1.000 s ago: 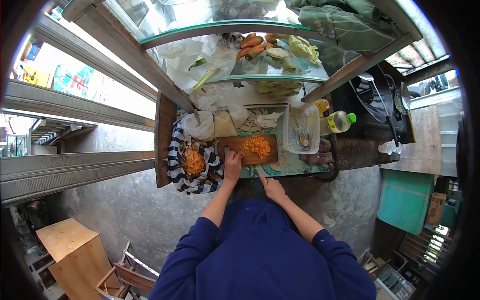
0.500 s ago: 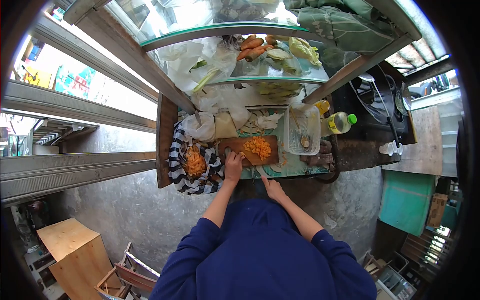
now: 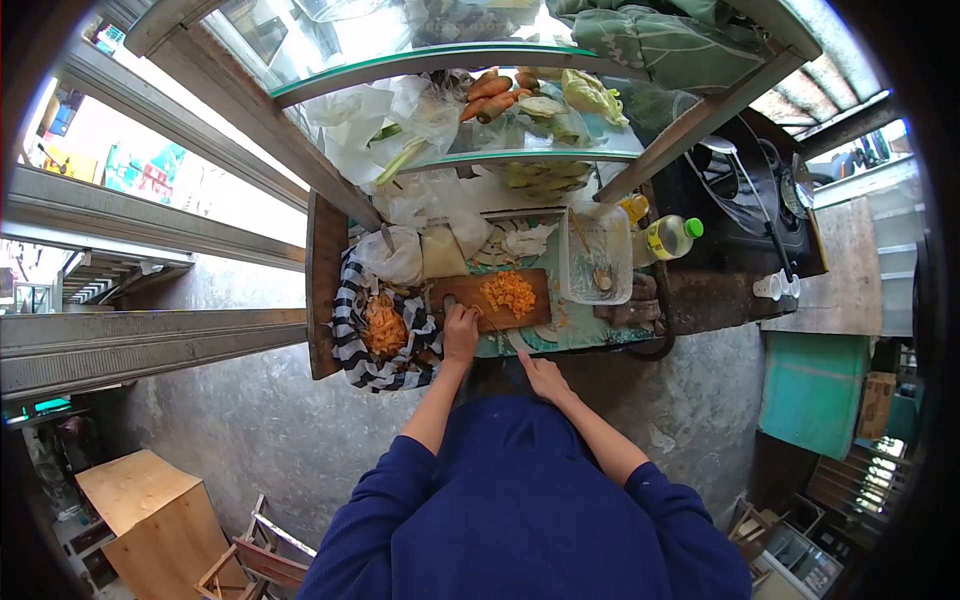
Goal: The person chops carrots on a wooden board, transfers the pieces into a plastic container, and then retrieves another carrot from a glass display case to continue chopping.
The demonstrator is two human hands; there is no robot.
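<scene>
Left fingertips close to the blade: a cut is possible if the knife (image 3: pixel 517 341) slips.
The left hand (image 3: pixel 461 334) is on the cutting board (image 3: pixel 461 287); its fingers look bent and near together, but I cannot tell how far open, or if they pinch a small piece. The right hand (image 3: pixel 545 378) has its fingers closed around the knife handle, and the blade points toward the left fingertips. The chopped orange pieces (image 3: pixel 509 293) lie on the board, beyond the left fingers and to their right; a wide blade movement could, I think, push some off the edge.
</scene>
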